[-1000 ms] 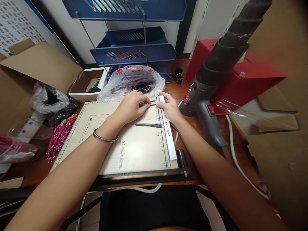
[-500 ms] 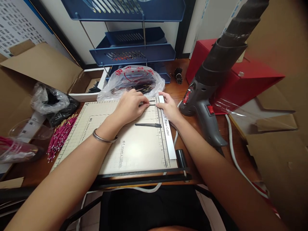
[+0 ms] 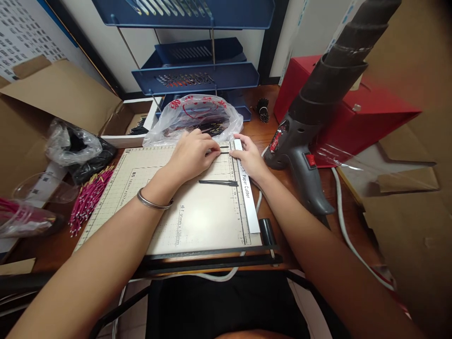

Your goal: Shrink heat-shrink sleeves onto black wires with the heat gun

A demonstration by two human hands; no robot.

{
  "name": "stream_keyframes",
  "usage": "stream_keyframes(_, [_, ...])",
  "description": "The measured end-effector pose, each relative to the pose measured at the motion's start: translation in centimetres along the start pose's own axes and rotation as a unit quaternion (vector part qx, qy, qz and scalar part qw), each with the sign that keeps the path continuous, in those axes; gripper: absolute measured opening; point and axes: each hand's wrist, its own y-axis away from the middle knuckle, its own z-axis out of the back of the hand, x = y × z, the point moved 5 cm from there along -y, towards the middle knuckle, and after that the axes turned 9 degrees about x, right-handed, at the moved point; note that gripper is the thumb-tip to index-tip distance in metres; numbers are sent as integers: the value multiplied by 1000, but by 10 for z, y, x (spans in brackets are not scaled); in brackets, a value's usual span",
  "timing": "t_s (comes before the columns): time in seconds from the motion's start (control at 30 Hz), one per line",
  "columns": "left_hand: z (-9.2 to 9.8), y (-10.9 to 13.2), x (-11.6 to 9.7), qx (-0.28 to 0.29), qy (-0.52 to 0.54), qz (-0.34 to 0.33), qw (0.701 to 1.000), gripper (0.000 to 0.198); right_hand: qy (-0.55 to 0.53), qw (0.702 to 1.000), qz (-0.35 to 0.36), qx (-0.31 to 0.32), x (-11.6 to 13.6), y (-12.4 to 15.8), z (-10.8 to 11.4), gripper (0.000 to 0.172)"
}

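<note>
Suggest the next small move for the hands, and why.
Probably nudge the thin black piece toward the white strip: it spans the gap between the left hand and the right hand, and the right hand lies across that strip.

**Wooden desk (image 3: 259, 134) by a pale wall (image 3: 116, 61)**

Directly beyond the left hand (image 3: 196, 153), a blue tiered rack (image 3: 229, 75) with slotted fronts stands before the wall. A dark upright strip (image 3: 271, 42) runs up the wall beyond the right hand (image 3: 249, 157). Far to the left of both hands, a printed sheet (image 3: 24, 33) leans into view. Pale floor (image 3: 134, 318) shows below the desk, nearer the person than the hands. Soft light leaves a sheen on the wood just beyond the right hand.
</note>
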Motion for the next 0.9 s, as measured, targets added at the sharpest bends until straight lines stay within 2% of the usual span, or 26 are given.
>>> stream_keyframes(0.3, [0, 1, 0, -10, 5, 3, 1000, 25, 8, 1000, 0, -4, 1, 0, 0, 70])
stream_keyframes(0.47, [-1, 0, -2, -28, -7, 7, 1000, 26, 40, 999, 9, -25, -3, -4, 4, 57])
stream_keyframes(0.6, [-1, -1, -3, -44, -16, -3, 999, 26, 44, 998, 23, -25, -5, -4, 6, 54])
stream_keyframes(0.9, [-1, -1, -3, -31, -12, 4, 999, 25, 36, 999, 17, -23, -4, -2, 5, 55])
